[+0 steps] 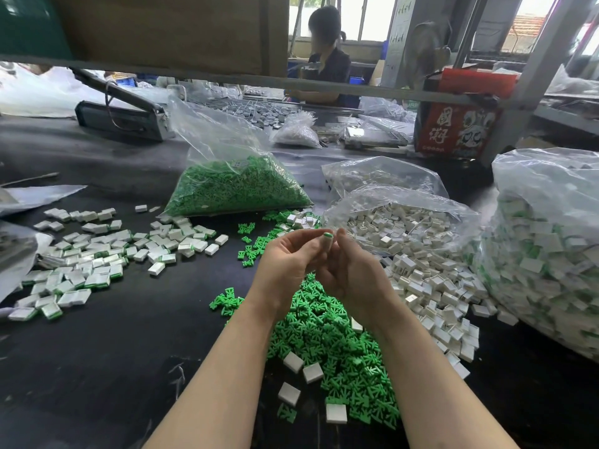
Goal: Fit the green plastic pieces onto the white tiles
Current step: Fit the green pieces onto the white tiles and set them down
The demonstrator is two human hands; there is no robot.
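My left hand [287, 262] and right hand [348, 270] were raised together above the loose heap of green plastic cross-shaped pieces [334, 338] on the black table [113, 351]. Fingers of both hands curled in, pinching one small white tile with a green piece on it [327, 235] between the fingertips; only its top edge showed, rest hidden by my fingers. Just right of the green heap lay a spill of bare white square tiles [431, 286], running out of an open clear plastic bag [398, 218]. Well left of the heap sat a spread of finished white tiles with green edges [97, 254]. Beyond the heap stood a clear bag full of green pieces [233, 186]. Far right of the heap was a big clear bag of mixed white and green tiles [547, 247]. A few single white tiles [293, 362] lay at the heap's near edge.
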